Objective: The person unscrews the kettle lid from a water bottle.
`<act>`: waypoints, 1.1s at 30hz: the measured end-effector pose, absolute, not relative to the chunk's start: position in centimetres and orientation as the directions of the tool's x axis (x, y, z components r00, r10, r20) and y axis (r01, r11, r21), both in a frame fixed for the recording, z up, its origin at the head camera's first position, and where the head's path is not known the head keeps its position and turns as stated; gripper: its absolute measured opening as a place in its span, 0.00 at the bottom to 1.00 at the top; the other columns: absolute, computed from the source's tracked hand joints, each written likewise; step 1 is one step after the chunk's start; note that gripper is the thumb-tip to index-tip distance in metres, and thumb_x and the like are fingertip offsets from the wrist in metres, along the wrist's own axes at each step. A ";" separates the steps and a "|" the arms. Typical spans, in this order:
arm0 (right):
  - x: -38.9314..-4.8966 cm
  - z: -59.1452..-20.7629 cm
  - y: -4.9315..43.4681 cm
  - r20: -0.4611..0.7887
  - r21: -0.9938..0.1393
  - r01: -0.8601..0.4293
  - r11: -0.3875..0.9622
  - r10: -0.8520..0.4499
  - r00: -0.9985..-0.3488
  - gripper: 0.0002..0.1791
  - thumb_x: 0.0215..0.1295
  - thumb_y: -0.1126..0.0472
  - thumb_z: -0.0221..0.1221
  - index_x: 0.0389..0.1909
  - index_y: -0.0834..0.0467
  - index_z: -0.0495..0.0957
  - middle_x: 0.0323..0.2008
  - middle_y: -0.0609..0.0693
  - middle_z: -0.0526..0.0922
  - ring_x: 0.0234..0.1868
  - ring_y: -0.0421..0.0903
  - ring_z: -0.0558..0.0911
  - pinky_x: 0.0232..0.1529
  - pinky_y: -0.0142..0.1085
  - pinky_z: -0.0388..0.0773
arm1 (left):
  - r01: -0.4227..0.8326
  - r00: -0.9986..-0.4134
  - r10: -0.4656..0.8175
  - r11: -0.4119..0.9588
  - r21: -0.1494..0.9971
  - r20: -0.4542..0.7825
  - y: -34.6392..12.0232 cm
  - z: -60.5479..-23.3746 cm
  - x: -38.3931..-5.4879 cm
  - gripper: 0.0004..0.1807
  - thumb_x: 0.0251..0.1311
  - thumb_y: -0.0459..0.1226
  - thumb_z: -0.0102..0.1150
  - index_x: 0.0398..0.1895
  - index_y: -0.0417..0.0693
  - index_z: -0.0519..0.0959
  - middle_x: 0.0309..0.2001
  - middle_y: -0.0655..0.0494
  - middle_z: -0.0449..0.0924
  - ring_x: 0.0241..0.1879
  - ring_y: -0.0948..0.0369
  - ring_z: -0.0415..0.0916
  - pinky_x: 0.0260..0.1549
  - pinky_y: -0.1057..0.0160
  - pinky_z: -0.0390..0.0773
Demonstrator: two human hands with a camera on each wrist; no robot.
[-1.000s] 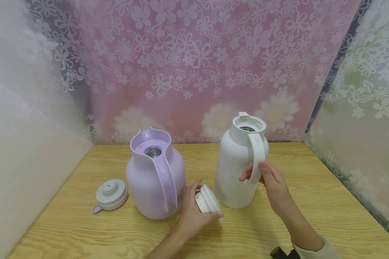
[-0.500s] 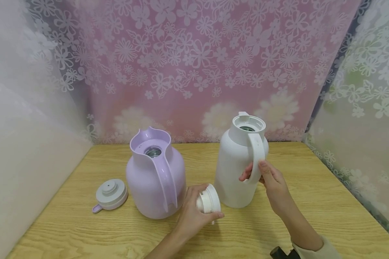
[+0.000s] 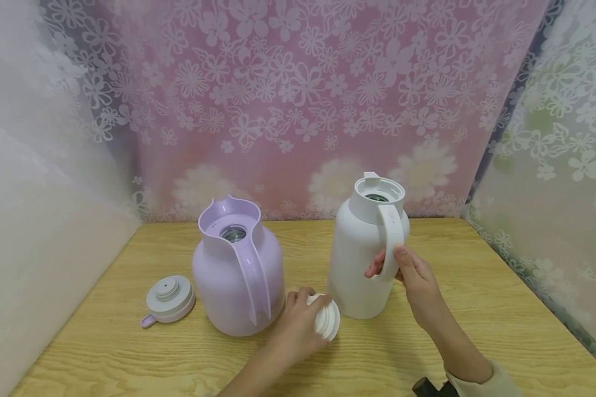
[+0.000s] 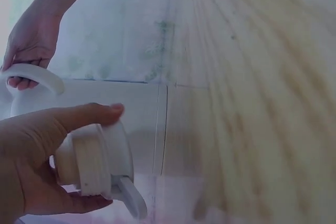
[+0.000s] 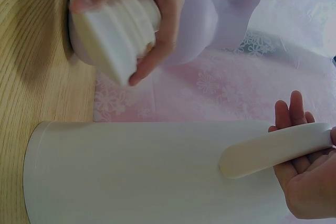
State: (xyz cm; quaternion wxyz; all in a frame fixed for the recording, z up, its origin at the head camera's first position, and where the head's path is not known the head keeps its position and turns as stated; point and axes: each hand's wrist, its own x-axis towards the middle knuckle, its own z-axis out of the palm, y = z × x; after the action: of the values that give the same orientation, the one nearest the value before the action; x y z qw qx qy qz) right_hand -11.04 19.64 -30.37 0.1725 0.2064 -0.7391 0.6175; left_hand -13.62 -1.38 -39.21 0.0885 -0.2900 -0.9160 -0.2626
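A white vacuum jug [image 3: 360,259] stands upright on the table at the right, its mouth uncovered. My right hand [image 3: 416,281] grips its handle [image 5: 262,153], thumb on one side and fingers through the loop. Between the two jugs, my left hand [image 3: 298,325] holds a white jug stopper [image 3: 329,320] low over the table. The left wrist view shows the stopper [image 4: 100,156] on its side, thumb and fingers around it, with a small lever [image 4: 131,196] sticking out. A lilac vacuum jug [image 3: 238,275], also uncovered, stands just left of that hand.
A grey stopper with a lilac tab [image 3: 170,298] lies on the wooden table [image 3: 104,358] at the left. Flowered curtains [image 3: 298,110] enclose the back and sides. A black object [image 3: 429,387] sits by the right sleeve at the front edge.
My left hand has rolled over, back of the hand now more upward, turning the stopper so its ringed face shows in the head view. The right hand keeps its grip; both jugs stay put.
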 end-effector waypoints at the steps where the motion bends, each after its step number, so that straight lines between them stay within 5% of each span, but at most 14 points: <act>1: -11.0 -30.4 19.6 0.510 -0.842 -0.518 0.153 -0.091 -0.855 0.23 0.76 0.59 0.30 0.35 0.70 0.70 0.28 0.55 0.79 0.36 0.47 0.77 0.41 0.34 0.70 | 0.588 -0.808 0.505 0.708 0.390 0.302 -1.3 -39.2 -13.6 0.39 0.26 0.41 0.78 0.52 0.58 0.75 0.50 0.50 0.68 0.48 0.50 0.65 0.41 0.54 0.72; 16: -11.0 -30.3 19.6 0.496 -0.849 -0.503 0.159 -0.087 -0.864 0.23 0.76 0.58 0.30 0.35 0.70 0.69 0.28 0.55 0.79 0.36 0.47 0.77 0.41 0.34 0.69 | 0.626 -0.775 0.598 0.770 0.123 0.203 -0.4 -39.5 -14.1 0.34 0.26 0.38 0.76 0.46 0.51 0.76 0.40 0.48 0.69 0.39 0.51 0.66 0.29 0.61 0.73; 33: -11.0 -30.3 19.7 0.499 -0.846 -0.506 0.165 -0.087 -0.862 0.23 0.76 0.58 0.30 0.36 0.70 0.70 0.28 0.55 0.79 0.36 0.47 0.77 0.41 0.35 0.69 | 0.628 -0.778 0.609 0.747 0.217 0.157 -0.1 -39.8 -14.4 0.38 0.22 0.35 0.79 0.47 0.46 0.75 0.39 0.47 0.66 0.39 0.50 0.65 0.29 0.60 0.73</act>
State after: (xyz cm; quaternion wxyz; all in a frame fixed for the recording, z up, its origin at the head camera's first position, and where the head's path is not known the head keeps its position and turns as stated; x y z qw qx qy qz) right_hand -10.96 19.68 -30.30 0.1707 0.1993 -0.7437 0.6148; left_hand -14.35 -0.12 -39.81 0.0382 -0.3311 -0.9339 -0.1295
